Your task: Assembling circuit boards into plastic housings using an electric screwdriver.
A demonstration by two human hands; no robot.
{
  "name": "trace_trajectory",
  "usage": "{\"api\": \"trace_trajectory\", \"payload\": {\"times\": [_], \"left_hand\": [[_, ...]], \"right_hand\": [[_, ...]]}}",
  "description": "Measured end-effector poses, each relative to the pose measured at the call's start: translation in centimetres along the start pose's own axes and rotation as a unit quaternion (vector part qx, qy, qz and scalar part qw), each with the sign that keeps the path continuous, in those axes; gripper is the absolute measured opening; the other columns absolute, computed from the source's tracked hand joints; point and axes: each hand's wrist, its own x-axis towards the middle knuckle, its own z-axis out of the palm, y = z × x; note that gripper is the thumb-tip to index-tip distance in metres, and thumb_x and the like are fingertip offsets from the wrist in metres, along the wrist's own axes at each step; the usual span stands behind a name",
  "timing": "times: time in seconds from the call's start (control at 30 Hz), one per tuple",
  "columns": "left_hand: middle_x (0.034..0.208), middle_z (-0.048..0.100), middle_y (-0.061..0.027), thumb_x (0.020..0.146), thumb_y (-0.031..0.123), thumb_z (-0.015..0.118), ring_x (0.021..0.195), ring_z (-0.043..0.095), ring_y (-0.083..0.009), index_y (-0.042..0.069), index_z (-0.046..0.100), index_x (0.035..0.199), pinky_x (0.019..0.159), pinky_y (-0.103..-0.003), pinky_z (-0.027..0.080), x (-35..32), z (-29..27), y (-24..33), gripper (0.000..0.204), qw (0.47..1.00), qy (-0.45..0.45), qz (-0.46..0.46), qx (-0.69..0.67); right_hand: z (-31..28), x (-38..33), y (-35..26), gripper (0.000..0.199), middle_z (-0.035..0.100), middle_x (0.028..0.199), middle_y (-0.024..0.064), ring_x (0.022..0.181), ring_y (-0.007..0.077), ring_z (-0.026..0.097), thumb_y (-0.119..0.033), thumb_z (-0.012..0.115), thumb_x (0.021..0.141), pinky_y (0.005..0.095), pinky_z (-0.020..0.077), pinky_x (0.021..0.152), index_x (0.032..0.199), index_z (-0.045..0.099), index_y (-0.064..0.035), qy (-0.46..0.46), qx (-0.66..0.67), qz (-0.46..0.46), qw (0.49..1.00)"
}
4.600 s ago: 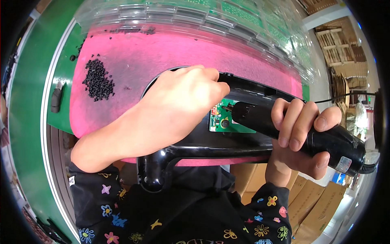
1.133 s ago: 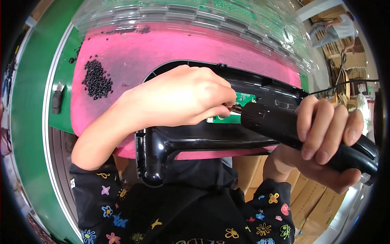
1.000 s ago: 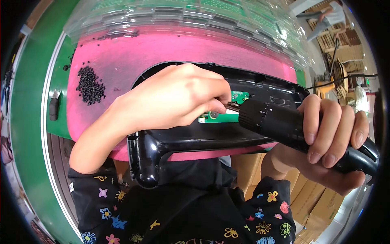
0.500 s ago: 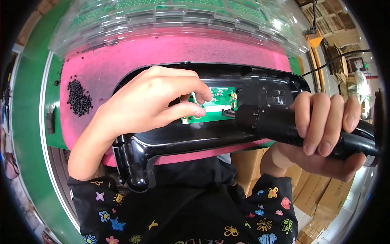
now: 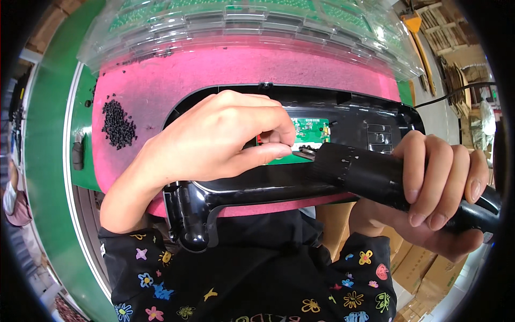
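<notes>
My right hand (image 5: 442, 180) is wrapped round a black electric screwdriver (image 5: 370, 174), which lies nearly level and points left. Small dark pieces, apparently screws, cluster at its bit (image 5: 306, 150). My left hand (image 5: 220, 134) is closed with thumb and forefinger pinched at that tip; whatever sits between them is too small to make out. Beneath the fingers a green circuit board (image 5: 314, 127) lies inside a black plastic housing (image 5: 252, 188), partly hidden by my left hand. The housing rests on a pink mat (image 5: 177, 70).
A pile of small black screws (image 5: 119, 124) lies on the mat's left side, with a few strays around it. Clear plastic trays (image 5: 247, 29) holding green boards are stacked along the far edge. A black cable (image 5: 456, 92) runs at the right. Cardboard boxes (image 5: 413, 268) stand below right.
My left thumb and forefinger have moved right and closed together at the screwdriver's tip. The tip has tilted slightly beside them, and the whole view has shifted a little.
</notes>
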Motion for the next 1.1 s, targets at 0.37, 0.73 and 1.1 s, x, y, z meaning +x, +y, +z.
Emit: {"api": "trace_trajectory", "payload": {"times": [0.37,0.73,1.1], "left_hand": [[0.086,0.069,-0.0054,0.077,-0.001,0.075,0.069,0.062,-0.0154,0.002,0.065,0.092,0.047,-0.025,0.043,0.2,-0.1,0.0,0.018,0.999,-0.01,0.003,-0.031],[0.11,0.052,-0.0119,0.073,0.04,0.075,0.1,0.047,-0.0212,0.004,0.037,0.119,0.092,-0.036,0.035,0.2,-0.7,0.1,0.069,0.998,0.055,-0.009,0.022],[0.097,0.04,-0.0135,0.077,0.004,0.043,0.085,0.032,-0.0183,0.007,0.029,0.104,0.087,-0.035,0.03,0.2,-0.2,-0.1,0.03,0.989,0.139,0.058,0.011]], "right_hand": [[0.0,0.8,-2.4,0.035,0.057,0.062,-0.0041,0.05,0.008,0.055,-0.026,0.076,0.076,0.0223,0.0438,0.061,0.092,0.05,-0.0091,-0.052,-0.079,0.093,0.991],[-1.9,0.9,-2.2,0.049,0.053,0.068,-0.0016,0.053,0.009,0.047,-0.047,0.063,0.084,0.0251,0.0357,0.054,0.104,0.05,-0.0048,-0.055,-0.193,0.124,0.972],[-3.4,0.8,-1.2,0.051,0.053,0.068,-0.002,0.054,0.0096,0.047,-0.05,0.064,0.085,0.026,0.037,0.055,0.103,0.048,-0.0054,-0.104,-0.197,0.181,0.958]]}}
